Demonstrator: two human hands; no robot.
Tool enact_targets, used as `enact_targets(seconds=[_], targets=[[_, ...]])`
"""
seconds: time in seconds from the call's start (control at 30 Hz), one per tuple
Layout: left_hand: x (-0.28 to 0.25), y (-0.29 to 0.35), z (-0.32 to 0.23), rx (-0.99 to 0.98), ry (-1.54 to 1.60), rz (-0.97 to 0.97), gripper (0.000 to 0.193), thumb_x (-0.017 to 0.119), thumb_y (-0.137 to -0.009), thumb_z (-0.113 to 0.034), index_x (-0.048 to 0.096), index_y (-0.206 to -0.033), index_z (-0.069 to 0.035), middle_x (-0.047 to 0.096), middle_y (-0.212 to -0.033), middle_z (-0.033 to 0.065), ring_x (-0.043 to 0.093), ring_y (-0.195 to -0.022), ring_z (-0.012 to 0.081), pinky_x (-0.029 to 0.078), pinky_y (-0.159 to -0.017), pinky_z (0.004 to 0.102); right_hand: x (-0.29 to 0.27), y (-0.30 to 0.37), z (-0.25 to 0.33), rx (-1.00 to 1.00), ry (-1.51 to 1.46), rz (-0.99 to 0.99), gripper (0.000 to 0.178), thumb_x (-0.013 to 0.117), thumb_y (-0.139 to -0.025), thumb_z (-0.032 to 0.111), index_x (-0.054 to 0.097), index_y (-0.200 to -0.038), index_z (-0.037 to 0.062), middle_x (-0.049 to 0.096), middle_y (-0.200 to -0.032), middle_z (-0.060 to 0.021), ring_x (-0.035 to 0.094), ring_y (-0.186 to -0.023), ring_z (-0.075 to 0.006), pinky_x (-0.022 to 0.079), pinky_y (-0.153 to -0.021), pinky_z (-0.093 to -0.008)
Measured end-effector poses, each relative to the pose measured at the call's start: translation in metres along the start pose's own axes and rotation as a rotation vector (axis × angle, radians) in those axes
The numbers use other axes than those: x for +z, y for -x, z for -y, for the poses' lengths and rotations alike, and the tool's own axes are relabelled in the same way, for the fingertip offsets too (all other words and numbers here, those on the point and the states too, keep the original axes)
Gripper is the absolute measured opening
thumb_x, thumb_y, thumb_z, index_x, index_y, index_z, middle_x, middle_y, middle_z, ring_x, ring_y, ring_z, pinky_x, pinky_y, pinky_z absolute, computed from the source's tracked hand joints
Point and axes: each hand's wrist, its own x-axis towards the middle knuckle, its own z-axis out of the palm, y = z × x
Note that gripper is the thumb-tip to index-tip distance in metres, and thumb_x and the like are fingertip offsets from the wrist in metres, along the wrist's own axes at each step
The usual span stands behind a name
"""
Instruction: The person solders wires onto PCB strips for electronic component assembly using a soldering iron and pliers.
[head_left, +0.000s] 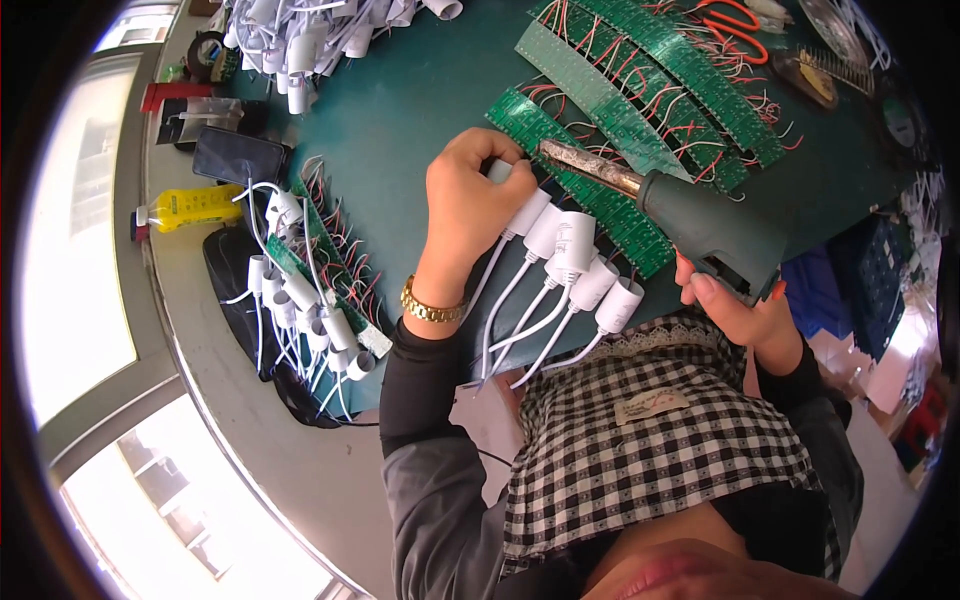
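My left hand (470, 195), a gold watch on its wrist, is closed in a pinch around a white cylindrical housing (498, 171) at the edge of a green circuit board strip (618, 222). The fingers hide part of the housing. In my right hand (745, 315) is a dark green soldering gun (715, 225). Its worn metal tip points left over the strip, close to my left fingertips. Several white cylindrical housings (574, 242) with white cables lie in a row along the strip's near side.
More green board strips (640, 85) with red and white wires lie beyond. Orange-handled scissors (735, 30) and a brush (805, 80) sit at far right. White housings (300, 50) are heaped at far left, near a phone (238, 156) and a yellow bottle (195, 207).
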Motion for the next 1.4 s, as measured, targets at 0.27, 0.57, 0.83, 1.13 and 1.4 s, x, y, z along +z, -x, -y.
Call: enact_targets(seconds=[0.27, 0.57, 0.83, 1.13, 1.4], targets=[[-0.004, -0.002, -0.014, -0.053, -0.07, 0.029, 0.01, 0.067, -0.064, -0.008, 0.062, -0.069, -0.001, 0.062, -0.071, 0.0092, 0.06, -0.065, 0.0213, 0.048, -0.063, 0.0308, 0.0, 0.003, -0.008, -0.212, 0.378, 0.097, 0.036, 0.071, -0.07, -0.004, 0.053, -0.101, -0.0046, 0.063, -0.09, -0.0107, 0.063, -0.076, -0.0181, 0.049, -0.066, -0.0276], [-0.005, -0.003, -0.014, -0.088, -0.091, 0.041, 0.012, 0.067, -0.063, -0.01, 0.065, -0.07, 0.0, 0.062, -0.069, 0.0109, 0.06, -0.063, 0.0223, 0.048, -0.061, 0.0315, 0.004, 0.002, -0.006, -0.25, 0.37, 0.103, 0.032, 0.07, -0.071, -0.004, 0.054, -0.098, -0.0036, 0.062, -0.09, -0.0099, 0.062, -0.074, -0.0175, 0.048, -0.065, -0.0276], [-0.002, -0.002, -0.009, -0.02, -0.097, 0.008, 0.012, 0.067, -0.068, -0.008, 0.062, -0.071, 0.003, 0.058, -0.066, 0.0015, 0.048, -0.057, 0.0059, 0.04, -0.053, 0.022, -0.003, 0.005, -0.007, -0.202, 0.458, 0.124, 0.033, 0.065, -0.076, -0.002, 0.052, -0.107, -0.0041, 0.061, -0.092, -0.0112, 0.061, -0.072, -0.0179, 0.048, -0.063, -0.0271], [-0.003, -0.002, -0.009, -0.05, -0.074, 0.021, 0.012, 0.067, -0.066, -0.009, 0.063, -0.07, 0.002, 0.062, -0.07, 0.0068, 0.055, -0.061, 0.0145, 0.045, -0.058, 0.0268, 0.009, -0.003, -0.001, -0.036, -0.292, -0.113, 0.045, 0.048, -0.089, 0.028, 0.043, -0.118, -0.0058, 0.054, -0.089, -0.0181, 0.055, -0.056, -0.0157, 0.045, -0.05, -0.0242], [-0.004, -0.004, -0.012, -0.072, -0.086, 0.027, 0.012, 0.067, -0.064, -0.01, 0.064, -0.069, 0.0, 0.063, -0.071, 0.0107, 0.06, -0.064, 0.0217, 0.048, -0.062, 0.031, 0.014, 0.001, -0.004, -0.042, -0.34, -0.076, 0.054, 0.05, -0.089, 0.036, 0.041, -0.124, -0.0047, 0.059, -0.092, -0.0218, 0.058, -0.056, -0.0174, 0.046, -0.056, -0.0265]])
